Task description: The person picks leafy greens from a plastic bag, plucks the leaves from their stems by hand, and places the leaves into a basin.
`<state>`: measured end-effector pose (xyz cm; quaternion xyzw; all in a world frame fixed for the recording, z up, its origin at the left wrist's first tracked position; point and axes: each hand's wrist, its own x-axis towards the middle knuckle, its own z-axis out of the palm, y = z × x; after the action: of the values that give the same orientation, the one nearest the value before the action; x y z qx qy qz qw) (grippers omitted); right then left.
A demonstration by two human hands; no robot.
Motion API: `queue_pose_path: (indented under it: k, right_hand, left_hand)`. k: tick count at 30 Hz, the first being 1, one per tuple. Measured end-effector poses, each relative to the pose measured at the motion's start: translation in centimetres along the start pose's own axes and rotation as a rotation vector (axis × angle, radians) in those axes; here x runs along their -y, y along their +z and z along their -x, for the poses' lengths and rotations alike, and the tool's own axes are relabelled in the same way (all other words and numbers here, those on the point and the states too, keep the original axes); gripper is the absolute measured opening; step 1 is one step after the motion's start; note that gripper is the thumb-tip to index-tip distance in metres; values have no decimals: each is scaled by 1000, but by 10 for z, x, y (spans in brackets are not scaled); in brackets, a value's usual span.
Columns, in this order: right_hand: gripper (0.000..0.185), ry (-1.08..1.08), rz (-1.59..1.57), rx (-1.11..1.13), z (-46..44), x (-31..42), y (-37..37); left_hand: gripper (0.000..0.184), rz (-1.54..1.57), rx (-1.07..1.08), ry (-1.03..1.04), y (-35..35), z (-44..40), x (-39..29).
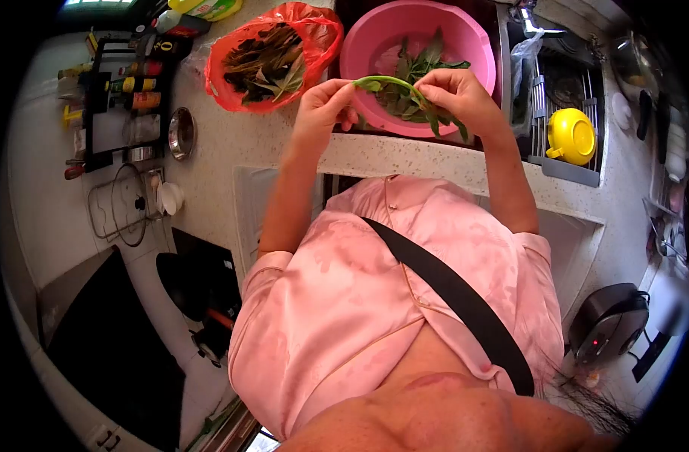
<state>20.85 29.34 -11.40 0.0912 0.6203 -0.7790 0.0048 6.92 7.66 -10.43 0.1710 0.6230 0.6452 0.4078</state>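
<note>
A green leafy vegetable stem (390, 80) arches between my two hands in front of the pink basin. My left hand (326, 104) pinches one end of it between thumb and fingers. At the other end, my right hand (459, 96) has its fingers closed on the stem, and leaves hang below that hand. The pink basin (476, 49) sits in the sink area and holds loose green leaves (416, 68). Left of it, an open red plastic bag (323, 34) contains darker leaves and stems (262, 60).
A drying rack (539, 113) with a yellow pot-like vessel (572, 137) stands right of the basin, near the faucet (531, 19). A metal bowl (182, 134) and a bottle rack (100, 98) are at the left. A dark rice cooker (608, 324) sits at the lower right.
</note>
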Motion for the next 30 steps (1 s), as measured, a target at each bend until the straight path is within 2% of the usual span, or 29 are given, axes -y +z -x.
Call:
queue_pose_path:
  k: [5,8,14,16,17,18,21,23,24,28,30]
  right_hand:
    - [13,9,-21,12,-3,-19,-2]
    - [12,-71,39,30,-5,-31,-3]
    - [11,117,40,71,-2,-35,-2]
    - [14,-130,209,-281,-9,-55,-4]
    - [15,-154,-82,-428,-17,-66,-6]
    - [13,-163,-305,-465,-18,-66,-19]
    - [13,-240,-430,-528,-19,-58,-21]
    - [14,-145,24,-318,-14,-35,5]
    - [14,-247,347,-304,-16,-38,11]
    - [14,-264,557,-309,-9,-27,29]
    - [13,-380,721,-329,-10,-34,29]
  left_hand:
    - [15,-36,-84,72,11,-4,10]
    - [14,-54,-81,90,9,-2,10]
    - [13,-83,-48,97,8,-1,11]
    - [11,-98,-25,98,13,0,10]
    - [10,-91,-21,79,18,1,9]
    - [10,-83,-17,61,22,2,7]
    - [10,-64,-34,77,25,-3,4]
    - [10,-49,-32,79,26,-8,4]
    - [11,-38,-24,84,26,-10,4]
    - [10,27,-97,90,23,-18,6]
    - [10,94,-59,91,20,-19,9]
